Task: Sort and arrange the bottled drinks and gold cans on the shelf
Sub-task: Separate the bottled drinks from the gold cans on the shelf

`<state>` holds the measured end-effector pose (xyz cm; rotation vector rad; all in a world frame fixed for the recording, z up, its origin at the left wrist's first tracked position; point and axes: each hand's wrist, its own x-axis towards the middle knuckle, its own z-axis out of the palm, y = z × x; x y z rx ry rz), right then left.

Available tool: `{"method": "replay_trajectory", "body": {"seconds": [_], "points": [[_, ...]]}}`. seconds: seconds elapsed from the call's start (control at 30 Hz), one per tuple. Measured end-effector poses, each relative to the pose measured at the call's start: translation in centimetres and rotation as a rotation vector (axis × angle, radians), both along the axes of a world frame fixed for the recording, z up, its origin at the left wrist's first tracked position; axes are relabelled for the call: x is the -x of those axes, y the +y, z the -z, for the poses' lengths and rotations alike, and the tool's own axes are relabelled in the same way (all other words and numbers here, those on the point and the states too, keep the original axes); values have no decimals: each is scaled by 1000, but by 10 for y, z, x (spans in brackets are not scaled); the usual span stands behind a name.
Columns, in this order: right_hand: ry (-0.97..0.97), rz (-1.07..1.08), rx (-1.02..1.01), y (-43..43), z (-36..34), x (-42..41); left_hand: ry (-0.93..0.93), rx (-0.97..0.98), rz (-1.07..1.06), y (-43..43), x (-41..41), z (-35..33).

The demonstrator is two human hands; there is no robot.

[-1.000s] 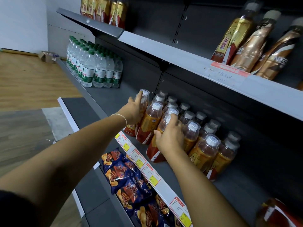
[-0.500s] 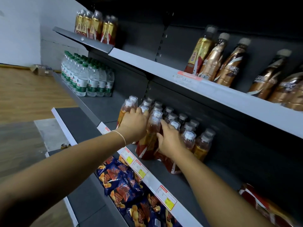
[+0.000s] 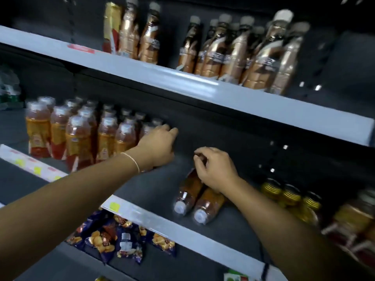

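Two lying bottles (image 3: 188,191) are being touched by the right hand (image 3: 216,169), fingers (image 3: 199,159) curled, grip unclear; the left hand (image 3: 158,147) fingers' state cannot be told.

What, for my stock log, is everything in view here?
upright tea bottles: ten-plus, amber, middle shelf left
lying tea bottles: two, amber, middle shelf centre
gold cans: three seen, gold, middle shelf right
coffee bottles: about ten, bronze, top shelf
snack bags: several, blue, bottom shelf
water bottles: blurred, green labels, far left
bracelet: one, pale, left wrist
left hand: one, at the upright bottles' end
right hand: one, fingers curled, over the lying bottles
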<state>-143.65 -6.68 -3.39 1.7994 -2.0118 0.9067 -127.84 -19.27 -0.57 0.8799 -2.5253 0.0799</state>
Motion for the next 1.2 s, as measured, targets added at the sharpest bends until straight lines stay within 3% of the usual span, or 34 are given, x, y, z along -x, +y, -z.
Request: {"method": "replay_trajectory", "body": {"seconds": [0.27,0.63,0.97,1.2], "points": [[-26,276,4,151,5,126,-48,-32,273,122,151,13],[-17,520,-17,308,15,228,-121,-99,515,259,293,35],[51,888,-107,375,-3,298,-45,-18,614,328,365,18],[-217,911,-276,383,6,321,-100,-5,651,346,398,13]]}}
